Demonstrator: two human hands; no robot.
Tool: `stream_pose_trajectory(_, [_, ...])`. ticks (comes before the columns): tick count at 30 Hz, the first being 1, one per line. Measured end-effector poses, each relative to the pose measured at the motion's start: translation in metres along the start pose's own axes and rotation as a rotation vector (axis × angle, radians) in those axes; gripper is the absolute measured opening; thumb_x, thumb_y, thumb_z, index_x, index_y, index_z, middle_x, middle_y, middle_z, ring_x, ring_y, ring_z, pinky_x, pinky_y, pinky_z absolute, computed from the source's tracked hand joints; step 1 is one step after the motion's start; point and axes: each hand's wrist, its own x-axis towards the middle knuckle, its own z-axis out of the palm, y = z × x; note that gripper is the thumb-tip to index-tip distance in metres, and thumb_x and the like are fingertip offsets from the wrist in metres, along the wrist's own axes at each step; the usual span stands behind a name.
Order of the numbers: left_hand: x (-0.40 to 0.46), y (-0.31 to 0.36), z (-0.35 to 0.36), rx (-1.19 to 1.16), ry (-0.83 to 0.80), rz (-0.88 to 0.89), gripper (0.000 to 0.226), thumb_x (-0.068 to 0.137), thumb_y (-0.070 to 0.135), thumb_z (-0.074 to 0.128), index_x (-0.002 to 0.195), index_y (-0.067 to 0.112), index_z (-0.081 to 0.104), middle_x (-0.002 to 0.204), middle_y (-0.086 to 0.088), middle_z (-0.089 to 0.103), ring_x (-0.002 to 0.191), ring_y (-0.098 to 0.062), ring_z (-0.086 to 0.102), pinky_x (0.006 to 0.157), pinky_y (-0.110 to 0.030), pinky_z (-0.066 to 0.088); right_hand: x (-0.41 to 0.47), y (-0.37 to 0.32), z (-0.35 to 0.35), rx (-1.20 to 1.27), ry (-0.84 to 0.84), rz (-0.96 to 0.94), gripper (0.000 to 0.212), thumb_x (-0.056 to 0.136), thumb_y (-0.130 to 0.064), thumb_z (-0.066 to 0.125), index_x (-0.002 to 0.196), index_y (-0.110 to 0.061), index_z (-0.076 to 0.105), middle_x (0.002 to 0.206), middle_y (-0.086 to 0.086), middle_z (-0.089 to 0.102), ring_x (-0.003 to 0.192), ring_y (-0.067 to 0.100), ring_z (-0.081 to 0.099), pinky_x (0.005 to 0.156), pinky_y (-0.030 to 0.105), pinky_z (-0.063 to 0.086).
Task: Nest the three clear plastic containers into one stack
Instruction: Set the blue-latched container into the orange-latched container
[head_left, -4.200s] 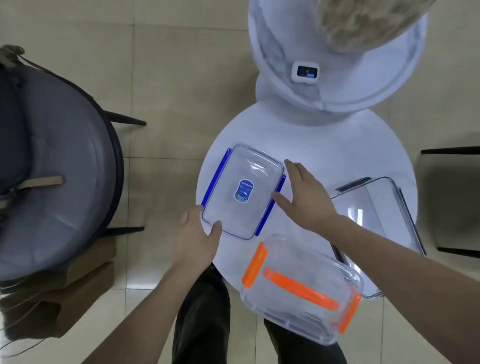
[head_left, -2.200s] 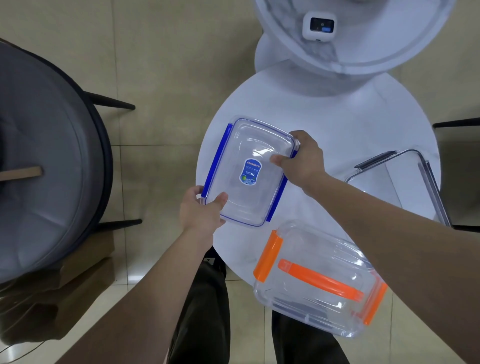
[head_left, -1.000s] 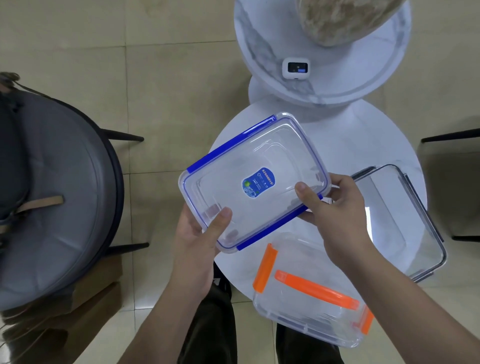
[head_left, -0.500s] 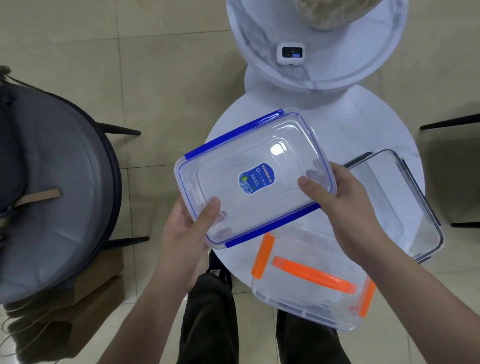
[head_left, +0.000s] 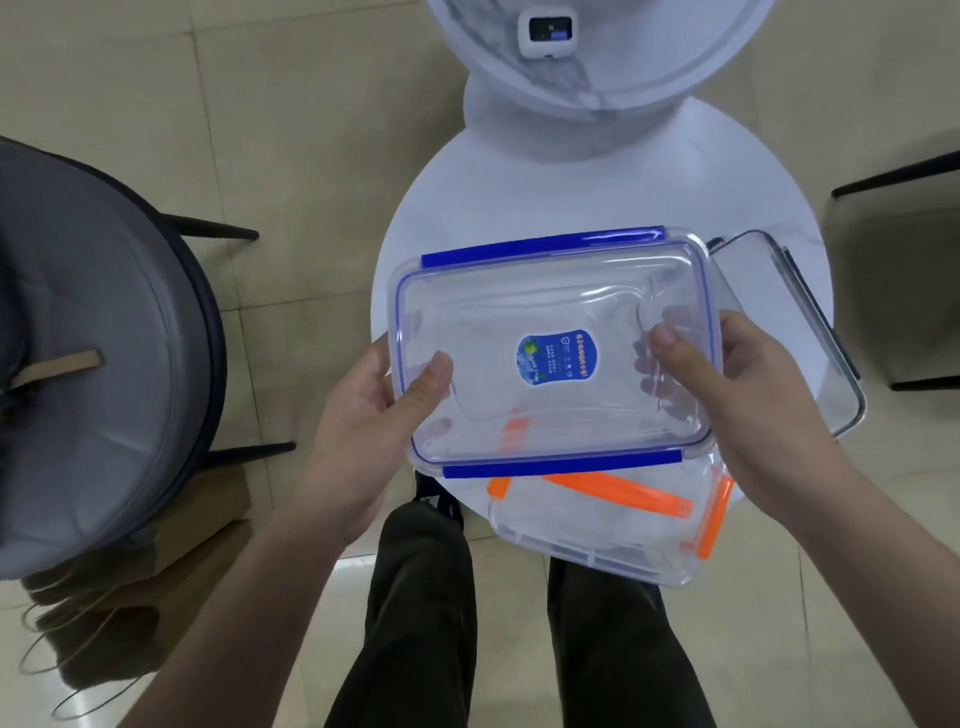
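Note:
A clear container with blue clips (head_left: 556, 291) and a blue label is held in the air above the round white table (head_left: 519, 197). My left hand (head_left: 363, 410) grips its left short side and my right hand (head_left: 743, 384) grips its right short side, thumbs on top. Below it, at the table's near edge, rests a clear container with orange clips (head_left: 623, 525), partly hidden by the blue one. A third clear container with dark clips (head_left: 810, 332) lies on the table at the right, its left part hidden.
A grey round chair (head_left: 88, 364) stands at the left with a cardboard box (head_left: 197, 525) beneath it. A higher marble table (head_left: 597, 67) with a small white device (head_left: 545, 34) is behind. Another dark chair (head_left: 904, 260) is at the right. My legs are below.
Both hands lifted the blue-clipped container off the table, turned it so its long side runs left to right, and brought it nearer, over the orange-clipped container.

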Motion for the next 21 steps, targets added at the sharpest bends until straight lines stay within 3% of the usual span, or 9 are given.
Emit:
stream_pose_trajectory(5, [-0.008, 0.0, 0.008, 0.052, -0.058, -0.019, 0.032, 0.077, 0.039, 0.066, 0.108, 0.043, 0.064, 0.099, 0.017, 0.081, 0.09, -0.002, 0.077, 0.066, -0.026, 0.063, -0.023, 0.016, -0.013, 0.044, 0.019, 0.037, 0.053, 0.066, -0.061, 0.066, 0.11, -0.032, 0.063, 0.104, -0.004, 0.075, 0.091, 0.018, 0.075, 0.084, 0.043, 0.061])
stream_pose_trajectory(10, [-0.019, -0.005, 0.023, 0.128, -0.078, -0.065, 0.047, 0.074, 0.041, 0.07, 0.12, 0.034, 0.065, 0.108, 0.012, 0.08, 0.097, -0.009, 0.078, 0.078, -0.04, 0.066, -0.045, 0.036, -0.028, 0.093, 0.057, 0.085, 0.054, 0.067, -0.061, 0.067, 0.112, -0.03, 0.065, 0.104, -0.004, 0.077, 0.094, 0.015, 0.075, 0.081, 0.039, 0.062])
stream_pose_trajectory(14, [-0.027, -0.011, 0.031, 0.163, -0.117, -0.08, 0.044, 0.079, 0.038, 0.069, 0.123, 0.031, 0.065, 0.109, 0.009, 0.08, 0.1, -0.012, 0.078, 0.079, -0.039, 0.065, -0.057, 0.051, -0.036, 0.135, 0.073, 0.11, 0.056, 0.068, -0.059, 0.068, 0.114, -0.027, 0.067, 0.103, -0.006, 0.078, 0.094, 0.014, 0.076, 0.078, 0.039, 0.062])
stream_pose_trajectory(21, [-0.038, -0.022, 0.048, 0.238, -0.14, -0.098, 0.058, 0.072, 0.048, 0.073, 0.126, 0.03, 0.065, 0.117, 0.003, 0.078, 0.109, -0.022, 0.076, 0.089, -0.053, 0.062, -0.075, 0.076, -0.052, 0.215, 0.077, 0.146, 0.041, 0.079, -0.044, 0.066, 0.117, -0.027, 0.064, 0.1, -0.011, 0.078, 0.093, 0.009, 0.076, 0.062, 0.023, 0.061])
